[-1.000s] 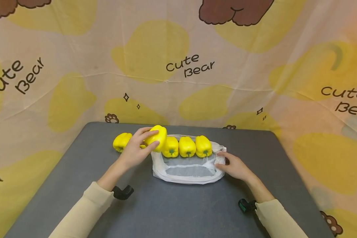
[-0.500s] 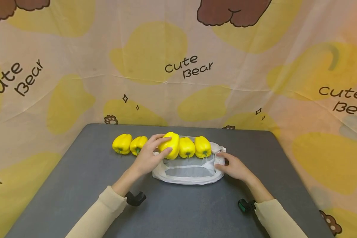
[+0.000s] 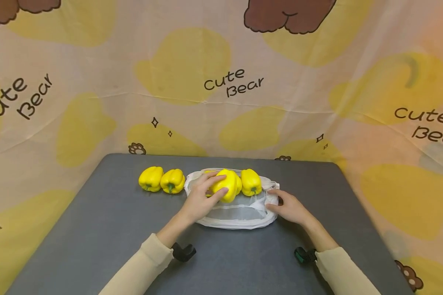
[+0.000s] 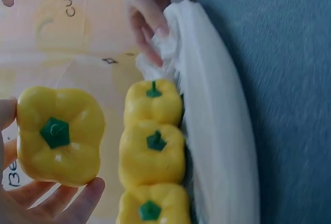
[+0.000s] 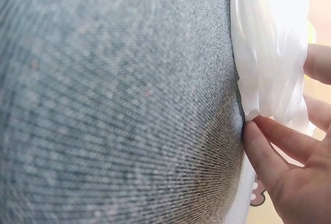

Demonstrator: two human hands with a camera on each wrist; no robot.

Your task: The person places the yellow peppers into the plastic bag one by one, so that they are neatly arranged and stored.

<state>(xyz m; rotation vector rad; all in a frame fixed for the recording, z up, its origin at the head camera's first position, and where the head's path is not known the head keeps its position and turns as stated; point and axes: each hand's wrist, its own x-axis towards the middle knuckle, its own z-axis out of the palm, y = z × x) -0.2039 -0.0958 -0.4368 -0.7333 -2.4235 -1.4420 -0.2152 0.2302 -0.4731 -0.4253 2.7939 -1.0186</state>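
My left hand (image 3: 199,201) grips a yellow bell pepper (image 3: 226,186) above the opening of a white plastic bag (image 3: 234,223). The left wrist view shows the held pepper's green stem (image 4: 55,132) facing that camera, with fingers around its side. Inside the bag stands a row of three yellow bell peppers (image 4: 152,154); in the head view the held one and my left hand partly hide them. At the bag's right end, my right hand (image 3: 289,207) holds the rim, its fingertips on the white plastic (image 5: 271,63) in the right wrist view.
Two more yellow bell peppers, a far-left one (image 3: 150,179) and one beside it (image 3: 172,181), sit on the grey table (image 3: 96,229) left of the bag. A printed cloth backdrop (image 3: 192,73) rises behind the table and along its sides.
My left hand has carried the pepper rightward and slightly nearer, from the bag's left edge to over its middle. The right hand stays at the bag's right end.
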